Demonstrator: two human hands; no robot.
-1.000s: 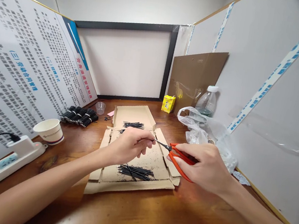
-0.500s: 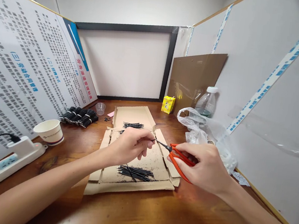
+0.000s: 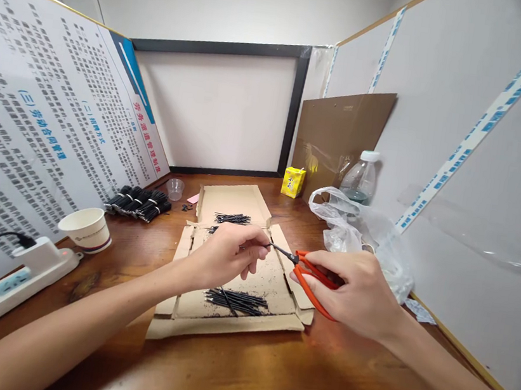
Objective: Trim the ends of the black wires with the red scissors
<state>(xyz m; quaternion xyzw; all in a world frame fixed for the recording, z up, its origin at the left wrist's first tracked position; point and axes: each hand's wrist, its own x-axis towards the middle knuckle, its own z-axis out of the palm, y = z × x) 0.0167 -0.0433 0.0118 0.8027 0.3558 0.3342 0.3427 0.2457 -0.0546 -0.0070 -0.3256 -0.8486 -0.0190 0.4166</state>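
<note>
My left hand (image 3: 228, 253) is closed in a pinch over the flattened cardboard (image 3: 224, 321), holding a thin black wire piece whose tip pokes out at the thumb. My right hand (image 3: 356, 291) grips red-handled scissors (image 3: 310, 272), and the dark blade tips meet the wire end right next to my left fingers. Below my hands a loose pile of black wire pieces (image 3: 237, 300) lies on the cardboard. A second small pile of wire pieces (image 3: 232, 218) rests on the far flap.
Bundles of black wires (image 3: 139, 201) lie at the left beside a paper cup (image 3: 86, 228) and a white power strip (image 3: 4, 279). A small clear cup (image 3: 175, 187), yellow carton (image 3: 294, 181), water bottle (image 3: 361, 176) and plastic bag (image 3: 361, 231) stand further back. Boards wall the desk.
Hardly anything has moved; my hands stay together with the scissor tips at the wire, and the view has shifted very slightly.
</note>
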